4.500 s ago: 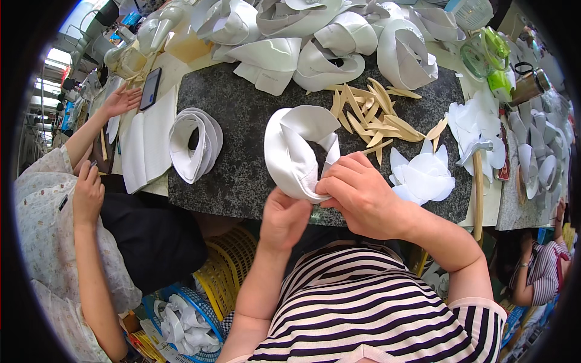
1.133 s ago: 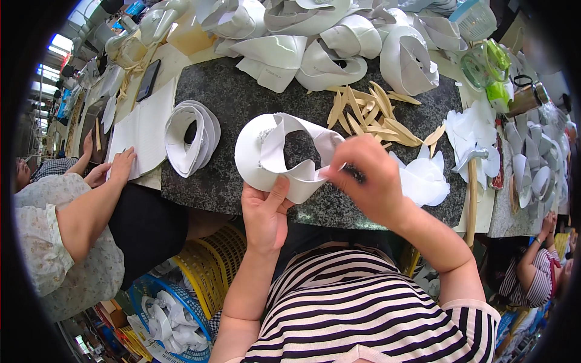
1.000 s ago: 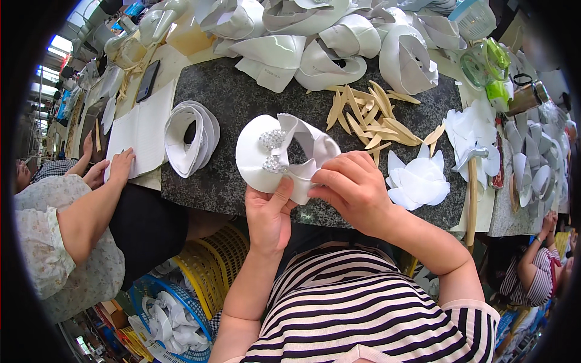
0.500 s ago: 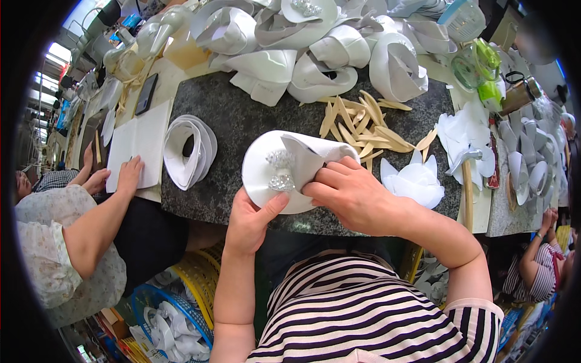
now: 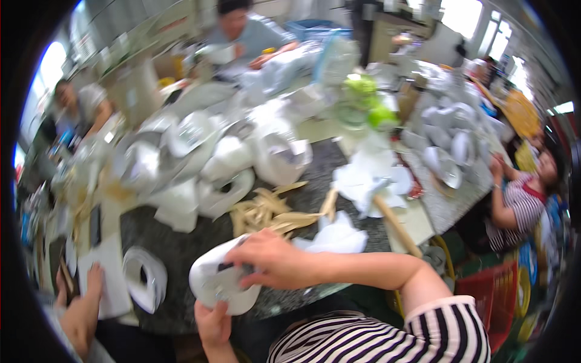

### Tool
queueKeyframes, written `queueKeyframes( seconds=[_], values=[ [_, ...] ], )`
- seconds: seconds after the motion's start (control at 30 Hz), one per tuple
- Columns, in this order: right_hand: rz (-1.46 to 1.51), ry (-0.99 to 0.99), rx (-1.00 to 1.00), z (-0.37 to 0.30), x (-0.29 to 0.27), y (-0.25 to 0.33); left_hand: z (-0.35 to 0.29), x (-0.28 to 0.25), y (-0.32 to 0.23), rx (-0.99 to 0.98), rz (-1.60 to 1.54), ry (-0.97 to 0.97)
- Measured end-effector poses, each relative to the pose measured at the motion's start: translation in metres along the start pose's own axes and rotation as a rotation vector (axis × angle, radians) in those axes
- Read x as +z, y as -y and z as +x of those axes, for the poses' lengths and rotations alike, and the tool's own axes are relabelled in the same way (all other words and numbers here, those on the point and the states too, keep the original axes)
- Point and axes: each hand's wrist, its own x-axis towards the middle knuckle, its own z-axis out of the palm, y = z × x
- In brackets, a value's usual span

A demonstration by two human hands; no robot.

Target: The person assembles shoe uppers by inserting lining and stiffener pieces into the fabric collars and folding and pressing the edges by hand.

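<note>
A white shoe upper (image 5: 204,277), curved and folded over, is held low over the dark stone slab (image 5: 181,254); motion blurs its sparkly ornament. My left hand (image 5: 213,323) grips its lower edge, thumb on the face and fingers behind. With curled fingers my right hand (image 5: 275,260) grasps the folded upper side, where a dark gap shows. Beyond it lies a heap of tan leaf-shaped strips (image 5: 263,212). Thin white cut pieces (image 5: 336,235) are right of the strips. On the left of the slab rests a nested stack of white uppers (image 5: 158,278).
A large pile of white uppers (image 5: 212,151) covers the far side. A hammer with a wooden handle (image 5: 396,227) lies to the right, near green-lidded containers (image 5: 363,100). A co-worker's hand (image 5: 95,281) rests at a white board on the left. Other people sit farther off.
My view has swung up and to the right, bringing more of the room into sight. The upper stays in both hands and appears lower and farther left, now blurred.
</note>
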Motion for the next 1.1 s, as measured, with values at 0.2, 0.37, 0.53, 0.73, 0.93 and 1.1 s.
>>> queueKeyframes(
  seconds=[0.2, 0.37, 0.53, 0.73, 0.93, 1.1],
  values=[
    [-0.224, 0.055, -0.211, -0.005, 0.004, 0.003, 0.001, 0.004, 0.001, -0.088, -0.019, 0.033],
    [-0.403, -0.027, -0.034, -0.004, -0.018, 0.011, 0.02, 0.018, 0.001, -0.041, 0.009, -0.013],
    [-0.297, -0.003, 0.038, 0.01, -0.009, 0.009, 0.005, 0.019, 0.003, 0.081, -0.092, 0.066],
    [-0.298, -0.165, -0.238, -0.002, -0.009, 0.022, 0.003, 0.015, 0.002, 0.071, -0.242, -0.066],
    [-0.358, -0.068, -0.151, -0.015, 0.008, 0.021, -0.004, 0.015, 0.012, 0.117, -0.156, -0.045],
    [-0.292, 0.072, -0.129, -0.005, 0.005, 0.015, 0.002, 0.021, 0.017, 0.124, -0.155, -0.116]
  ],
)
